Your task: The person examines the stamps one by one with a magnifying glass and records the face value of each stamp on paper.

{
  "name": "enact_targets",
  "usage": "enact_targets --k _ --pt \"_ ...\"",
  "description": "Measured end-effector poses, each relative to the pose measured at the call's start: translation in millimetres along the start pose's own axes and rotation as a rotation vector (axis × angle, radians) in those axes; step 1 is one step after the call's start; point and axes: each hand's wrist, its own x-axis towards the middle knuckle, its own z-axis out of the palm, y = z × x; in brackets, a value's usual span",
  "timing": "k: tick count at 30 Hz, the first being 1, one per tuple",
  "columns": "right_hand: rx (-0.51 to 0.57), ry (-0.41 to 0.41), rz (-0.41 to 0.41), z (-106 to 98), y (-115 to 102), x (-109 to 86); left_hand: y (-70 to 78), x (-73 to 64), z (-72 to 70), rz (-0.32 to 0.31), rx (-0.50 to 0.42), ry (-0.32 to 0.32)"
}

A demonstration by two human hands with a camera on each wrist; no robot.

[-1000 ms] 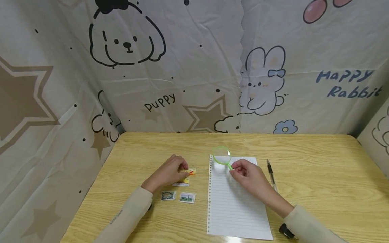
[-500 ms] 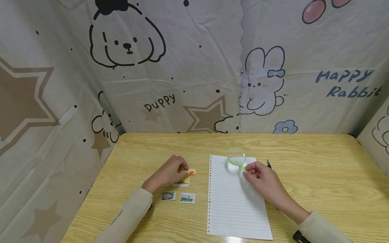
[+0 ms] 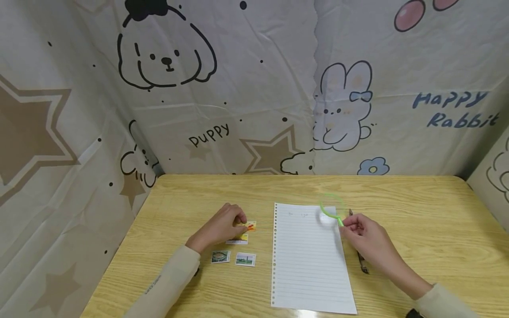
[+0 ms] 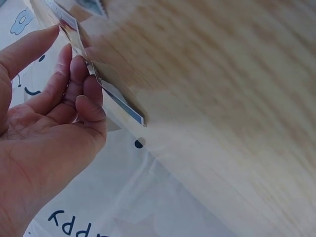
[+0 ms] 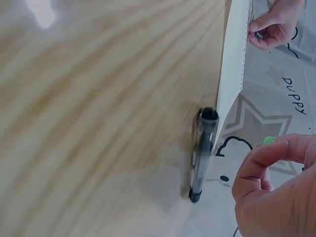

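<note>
My right hand [image 3: 367, 236] pinches the handle of a green-rimmed magnifying glass [image 3: 331, 214], whose lens is above the top right corner of a lined sheet [image 3: 306, 265]. In the right wrist view only the green handle end [image 5: 268, 140] shows above the fingers. On the left, my left hand [image 3: 222, 223] bends over several small postage stamps, thumb and forefinger at the edge of a yellow-and-red stamp [image 3: 251, 226]; the left wrist view shows the fingertips right at a stamp edge [image 4: 74, 37]. A yellow stamp [image 3: 237, 240] lies just below, partly hidden by the hand.
Nearer the front lie a green oval-picture stamp [image 3: 220, 256] and a landscape stamp [image 3: 245, 259]. A black-tipped clear pen [image 5: 201, 153] rests to the right of the sheet, partly behind the right hand in the head view. A printed cloth [image 3: 222, 101] stands behind the table [image 3: 437, 229].
My right hand has carried the magnifying glass rightward across the top of the sheet, uncovering faint writing there. The left hand and the stamps have stayed in place.
</note>
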Motion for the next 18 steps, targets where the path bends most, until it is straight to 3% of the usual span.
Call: enact_targets --k 18 --pt "-0.022 -0.017 0.133 -36.1 26.6 -7.4 0.7 0.0 0.4 0.021 0.016 0.000"
